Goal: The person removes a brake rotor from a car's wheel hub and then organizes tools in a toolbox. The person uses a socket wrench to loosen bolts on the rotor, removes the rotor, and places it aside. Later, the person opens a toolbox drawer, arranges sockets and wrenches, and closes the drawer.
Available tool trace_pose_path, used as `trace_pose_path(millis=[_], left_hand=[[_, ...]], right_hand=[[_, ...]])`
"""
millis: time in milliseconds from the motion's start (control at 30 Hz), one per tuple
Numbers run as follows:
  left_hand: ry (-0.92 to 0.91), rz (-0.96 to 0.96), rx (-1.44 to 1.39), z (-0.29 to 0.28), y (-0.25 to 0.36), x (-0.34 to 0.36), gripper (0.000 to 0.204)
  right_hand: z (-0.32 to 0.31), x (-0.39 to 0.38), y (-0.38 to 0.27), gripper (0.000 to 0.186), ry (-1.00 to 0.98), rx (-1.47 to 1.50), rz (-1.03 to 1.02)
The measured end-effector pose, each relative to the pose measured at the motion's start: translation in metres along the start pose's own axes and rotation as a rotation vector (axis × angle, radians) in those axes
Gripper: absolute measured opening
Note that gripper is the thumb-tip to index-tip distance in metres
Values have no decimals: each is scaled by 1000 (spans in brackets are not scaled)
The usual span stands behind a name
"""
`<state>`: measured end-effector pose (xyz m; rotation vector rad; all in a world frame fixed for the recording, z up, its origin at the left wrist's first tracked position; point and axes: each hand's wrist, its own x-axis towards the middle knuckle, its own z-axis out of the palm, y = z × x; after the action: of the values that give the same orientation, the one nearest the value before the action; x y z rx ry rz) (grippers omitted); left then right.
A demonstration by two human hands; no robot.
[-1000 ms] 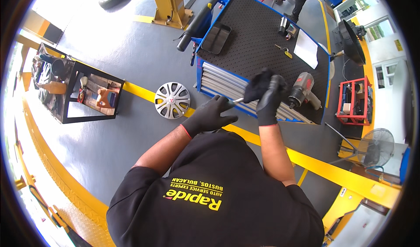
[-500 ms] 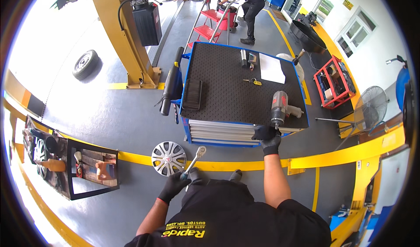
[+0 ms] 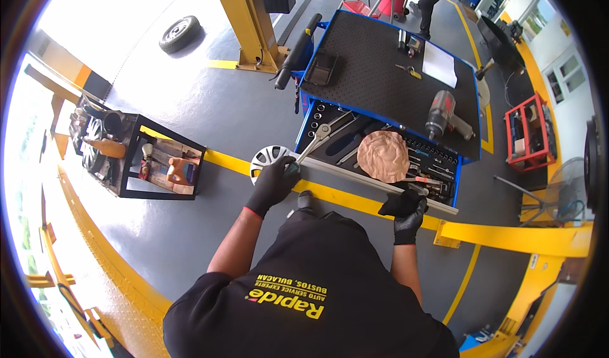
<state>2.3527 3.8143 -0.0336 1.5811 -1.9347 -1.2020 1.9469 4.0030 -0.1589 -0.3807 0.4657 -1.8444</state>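
Observation:
My left hand (image 3: 275, 183), in a dark glove, is closed round the handle of a ratchet wrench (image 3: 310, 145). The ratchet's head reaches over the left part of a pulled-out tool drawer (image 3: 355, 177). My gloved right hand (image 3: 411, 220) is closed at the drawer's front edge, toward its right end. Something black and bunched is at its fingers; its kind is unclear. Sockets (image 3: 315, 124), wrenches and other hand tools lie in the drawer. A round, wrinkled copper-coloured piece (image 3: 384, 156) covers some of them.
On the blue tool cart's black top (image 3: 365, 53) lie an impact wrench (image 3: 442, 114), keys (image 3: 411, 72), white paper (image 3: 439, 66) and a black tray (image 3: 321, 68). A wheel cover (image 3: 261, 160) is left of the drawer. A yellow lift arm (image 3: 514, 236) extends at right. Someone (image 3: 433, 0) stands beyond the cart.
The drawer has come open toward me, showing the tools inside. My left hand has raised the ratchet to the drawer's left part. The view has shifted, with the cart higher up.

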Motion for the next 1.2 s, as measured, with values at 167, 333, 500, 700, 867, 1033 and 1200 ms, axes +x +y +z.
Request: trace_pose_path(millis=[167, 333, 500, 700, 867, 1033, 1200], left_hand=[[6, 163, 131, 16, 10, 4, 43], [-113, 244, 140, 47, 29, 21, 45], [-141, 409, 226, 101, 44, 45, 43], [-61, 463, 409, 122, 44, 50, 35], [64, 613, 608, 112, 57, 33, 32], [-17, 614, 675, 105, 59, 14, 30], [28, 615, 529, 107, 45, 13, 17]], right_hand=[[-2, -67, 1, 58, 353, -130, -12], [-2, -104, 4, 59, 510, -98, 34], [-1, -126, 0, 60, 279, -91, 45], [8, -142, -3, 64, 261, -213, 90], [17, -154, -39, 41, 565, -1066, 249], [49, -169, -119, 19, 113, -1130, 292], [96, -77, -112, 25, 188, -1236, -38]])
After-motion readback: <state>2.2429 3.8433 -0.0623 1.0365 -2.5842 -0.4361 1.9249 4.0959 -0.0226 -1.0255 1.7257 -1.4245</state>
